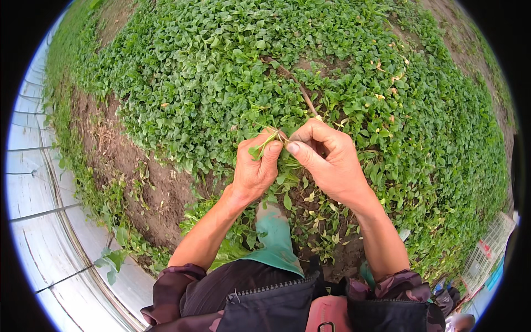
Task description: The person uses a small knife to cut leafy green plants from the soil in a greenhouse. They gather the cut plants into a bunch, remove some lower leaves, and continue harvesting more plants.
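The bare left hand (255, 169) and bare right hand (332, 160) meet near the middle of the view, each pinched thumb to finger on a small, thin-stemmed green plant (256, 151) held between them above the leaf bed. Its leaves hang by the left thumb; the fingertips cover much of its stem, and its root end is hard to make out. A thin brown stick-like rod (300, 90) runs from beside the right knuckles into the foliage, where its far end is lost; whether the right hand grips it I cannot tell. A teal rubber boot (275, 235) stands below the hands, its toe caked with mud. The dark zippered jacket (265, 301) and a pinkish-red object (327, 316) are cut off at the lower edge.

At the lower right, a white plastic lattice crate (489, 252) is partly cut off by the rim, with something red at it; its contents are unclear.

Dense low green leaves (204, 88) spread ahead and to the right. Bare brown soil (160, 207) opens to the left, before a white sheet wall (52, 243) with dark seams.
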`<action>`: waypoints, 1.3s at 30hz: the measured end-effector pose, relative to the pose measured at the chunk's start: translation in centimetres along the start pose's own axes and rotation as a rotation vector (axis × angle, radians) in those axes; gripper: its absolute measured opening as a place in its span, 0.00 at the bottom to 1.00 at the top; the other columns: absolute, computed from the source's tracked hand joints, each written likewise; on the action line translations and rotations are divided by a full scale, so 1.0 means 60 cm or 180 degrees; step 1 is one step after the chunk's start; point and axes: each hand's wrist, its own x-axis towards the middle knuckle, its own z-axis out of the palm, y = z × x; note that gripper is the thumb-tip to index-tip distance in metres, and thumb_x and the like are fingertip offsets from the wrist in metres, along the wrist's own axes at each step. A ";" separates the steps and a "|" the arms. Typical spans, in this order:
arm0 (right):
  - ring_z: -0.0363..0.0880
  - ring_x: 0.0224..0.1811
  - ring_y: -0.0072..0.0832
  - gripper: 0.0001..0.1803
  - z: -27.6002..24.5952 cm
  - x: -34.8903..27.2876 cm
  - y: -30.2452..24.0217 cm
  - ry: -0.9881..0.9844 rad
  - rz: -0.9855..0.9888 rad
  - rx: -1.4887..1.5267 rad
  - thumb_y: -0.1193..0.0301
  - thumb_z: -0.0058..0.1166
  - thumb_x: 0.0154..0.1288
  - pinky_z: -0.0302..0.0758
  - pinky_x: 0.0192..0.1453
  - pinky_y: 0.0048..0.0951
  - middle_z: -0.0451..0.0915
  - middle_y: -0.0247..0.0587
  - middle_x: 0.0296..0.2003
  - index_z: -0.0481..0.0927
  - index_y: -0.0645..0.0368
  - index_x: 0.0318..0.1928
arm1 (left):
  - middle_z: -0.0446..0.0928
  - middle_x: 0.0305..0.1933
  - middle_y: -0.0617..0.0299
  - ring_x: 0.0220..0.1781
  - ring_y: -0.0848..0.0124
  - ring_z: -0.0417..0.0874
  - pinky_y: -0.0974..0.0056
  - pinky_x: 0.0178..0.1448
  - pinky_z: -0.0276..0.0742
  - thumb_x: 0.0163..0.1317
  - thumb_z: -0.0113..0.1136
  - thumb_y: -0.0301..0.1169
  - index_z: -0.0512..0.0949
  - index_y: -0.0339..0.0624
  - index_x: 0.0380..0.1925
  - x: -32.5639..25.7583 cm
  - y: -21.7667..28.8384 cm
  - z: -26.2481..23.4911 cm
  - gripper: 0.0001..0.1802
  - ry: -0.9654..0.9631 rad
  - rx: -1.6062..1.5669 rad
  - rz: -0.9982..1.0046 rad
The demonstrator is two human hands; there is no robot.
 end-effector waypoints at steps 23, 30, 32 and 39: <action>0.64 0.29 0.09 0.08 -0.045 -0.011 0.029 -0.0121 0.0472 0.0747 0.69 0.56 0.73 0.62 0.32 0.18 0.71 0.20 0.27 0.76 0.59 0.36 | 0.73 0.25 0.59 0.24 0.59 0.75 0.57 0.27 0.72 0.56 0.74 0.36 0.78 0.43 0.38 -0.010 -0.026 -0.007 0.16 -0.0798 0.1369 0.0941; 0.64 0.26 0.15 0.17 -0.083 -0.028 0.037 -0.0121 0.0431 0.0867 0.65 0.50 0.75 0.64 0.34 0.23 0.71 0.27 0.23 0.72 0.57 0.26 | 0.71 0.20 0.73 0.20 0.83 0.63 0.71 0.24 0.57 0.76 0.46 0.55 0.79 0.39 0.33 -0.038 -0.028 -0.053 0.29 0.0535 -0.0671 -0.1349; 0.64 0.26 0.15 0.22 -0.087 -0.041 0.042 -0.0423 0.0640 0.0001 0.66 0.53 0.74 0.64 0.33 0.23 0.69 0.27 0.21 0.68 0.58 0.20 | 0.75 0.20 0.68 0.19 0.80 0.72 0.70 0.23 0.69 0.74 0.45 0.60 0.79 0.40 0.34 -0.038 -0.020 -0.072 0.32 0.0850 -0.0935 -0.1906; 0.80 0.37 0.31 0.07 -0.085 -0.080 0.098 -0.0908 0.0522 -0.1575 0.73 0.59 0.66 0.76 0.45 0.34 0.80 0.43 0.35 0.78 0.66 0.39 | 0.80 0.32 0.62 0.23 0.71 0.79 0.67 0.23 0.74 0.72 0.47 0.62 0.75 0.45 0.41 -0.057 -0.046 -0.087 0.29 0.1715 -0.2176 -0.2636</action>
